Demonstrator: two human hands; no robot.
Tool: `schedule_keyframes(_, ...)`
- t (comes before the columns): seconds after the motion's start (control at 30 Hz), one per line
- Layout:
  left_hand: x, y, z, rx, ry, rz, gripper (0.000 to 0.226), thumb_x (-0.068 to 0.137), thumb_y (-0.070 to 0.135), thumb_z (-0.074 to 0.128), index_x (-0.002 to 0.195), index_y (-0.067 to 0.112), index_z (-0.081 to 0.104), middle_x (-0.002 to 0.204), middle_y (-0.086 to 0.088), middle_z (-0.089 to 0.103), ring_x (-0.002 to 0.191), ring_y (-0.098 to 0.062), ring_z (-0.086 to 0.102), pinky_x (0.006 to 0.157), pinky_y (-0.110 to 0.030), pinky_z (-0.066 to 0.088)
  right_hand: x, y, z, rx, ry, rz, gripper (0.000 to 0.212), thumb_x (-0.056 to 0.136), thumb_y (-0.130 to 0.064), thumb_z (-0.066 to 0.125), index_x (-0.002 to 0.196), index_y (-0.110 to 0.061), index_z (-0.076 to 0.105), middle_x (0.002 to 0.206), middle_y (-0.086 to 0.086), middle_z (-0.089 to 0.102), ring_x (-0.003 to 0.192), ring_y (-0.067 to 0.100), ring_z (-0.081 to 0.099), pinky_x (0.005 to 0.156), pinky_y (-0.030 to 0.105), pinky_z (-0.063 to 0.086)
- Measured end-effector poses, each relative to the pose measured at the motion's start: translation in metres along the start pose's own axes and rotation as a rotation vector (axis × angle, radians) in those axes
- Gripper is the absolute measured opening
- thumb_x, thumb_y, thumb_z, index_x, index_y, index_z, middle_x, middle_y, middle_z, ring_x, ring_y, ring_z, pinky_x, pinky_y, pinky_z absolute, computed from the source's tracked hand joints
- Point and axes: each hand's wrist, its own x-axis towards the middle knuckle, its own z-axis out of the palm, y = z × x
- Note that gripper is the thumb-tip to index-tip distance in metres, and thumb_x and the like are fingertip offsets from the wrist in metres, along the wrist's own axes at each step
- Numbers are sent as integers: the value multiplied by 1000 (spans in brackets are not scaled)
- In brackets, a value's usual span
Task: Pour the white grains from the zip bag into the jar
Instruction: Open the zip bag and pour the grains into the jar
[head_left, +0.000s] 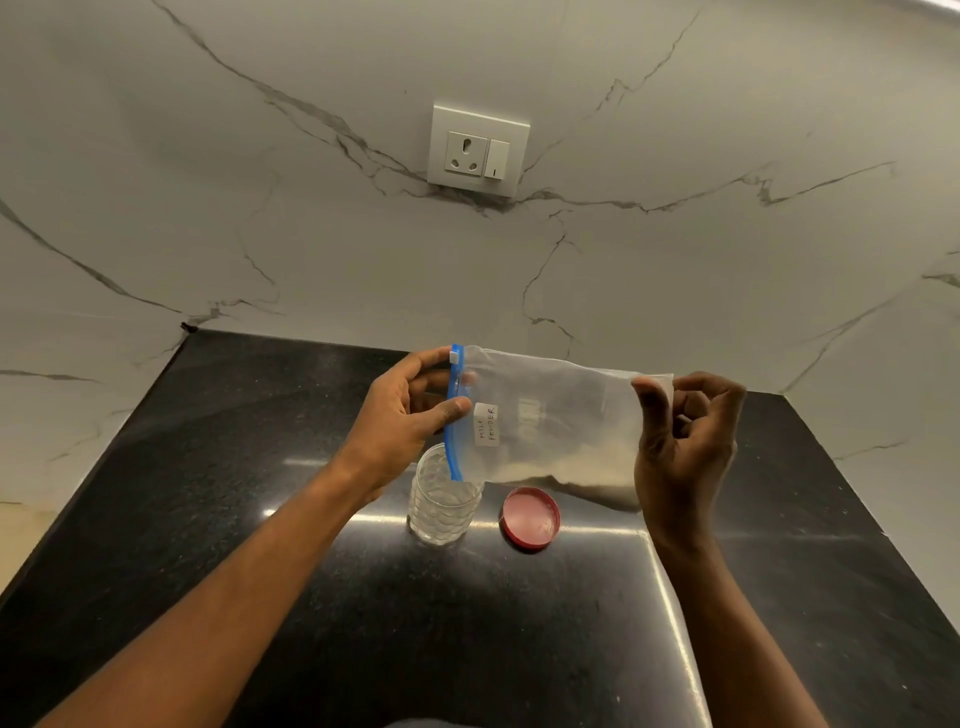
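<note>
A clear zip bag (556, 415) with a blue zip strip and a handwritten white label hangs sideways above the counter. My left hand (402, 415) pinches the blue zip end, and my right hand (680, 441) grips the bag's bottom edge. White grains (561, 470) lie along the bag's lower side. The lower tip of the zip end dips into the mouth of a clear textured jar (441, 501), which stands upright under my left hand. I cannot tell whether grains are falling.
A red lid (530, 518) lies flat on the black stone counter (467, 623), just right of the jar. Behind stands a marble wall with a white socket and switch plate (478, 150). The counter ends at edges left and right.
</note>
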Motion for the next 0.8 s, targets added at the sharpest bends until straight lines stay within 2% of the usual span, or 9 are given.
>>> schedule_keyframes(0.07,0,0,-2,5,-34,-6,68,83,16,79,146,21,54,127,7,75,115,-17,75,82,-27,64,1,-1,0,0,-3,-15,32,98,-48,65,110,-32,40,67,-18,55,49,2,47,46,9,34)
schedule_keyframes(0.17,-2,-3,-8,46,-108,-11,77,87,4,80,154,21,46,138,4,69,121,-16,72,92,-32,63,4,-4,1,2,-8,-23,31,98,-50,64,110,-34,40,70,-11,56,49,4,47,46,11,36)
schedule_keyframes(0.23,-4,-5,-11,80,-135,-15,81,87,1,80,156,22,43,140,5,67,123,-14,71,96,-32,62,4,-5,1,-10,-26,-27,29,98,-47,65,109,-36,41,70,-14,56,50,3,48,46,11,37)
schedule_keyframes(0.33,-4,-7,-15,98,-147,-7,83,88,-4,78,157,22,42,138,6,68,121,-15,72,95,-30,62,7,-8,1,-9,-21,-18,25,98,-45,65,106,-43,42,70,-13,56,51,3,48,48,11,38)
schedule_keyframes(0.4,-4,-8,-17,97,-145,-8,84,88,-6,77,158,21,41,139,5,68,121,-16,72,96,-30,62,7,-10,2,-15,-31,-25,26,98,-44,65,106,-36,42,71,-9,56,51,4,47,47,13,38)
schedule_keyframes(0.47,-4,-8,-18,85,-152,-6,84,88,-7,77,159,19,40,139,3,68,121,-17,72,96,-31,62,8,-12,3,-13,-25,-21,28,98,-44,65,108,-33,42,69,-12,55,51,3,47,47,12,37)
schedule_keyframes(0.6,-5,-10,-21,65,-158,-8,83,88,-10,75,158,19,41,135,6,72,121,-16,72,92,-25,61,9,-17,3,-15,-27,-9,29,97,-47,65,106,-30,44,67,-4,54,48,6,44,43,23,36)
schedule_keyframes(0.7,-5,-10,-22,57,-158,-1,83,89,-12,75,158,19,41,136,8,72,120,-18,73,91,-25,61,11,-21,3,-8,-34,-8,27,98,-44,65,106,-30,43,65,-10,53,49,6,45,44,21,37)
schedule_keyframes(0.8,-6,-11,-23,35,-132,8,81,88,-11,75,156,20,44,135,6,72,119,-20,74,89,-26,62,11,-25,3,-19,-53,-11,26,98,-41,66,105,-28,44,61,-4,49,48,11,45,44,25,37)
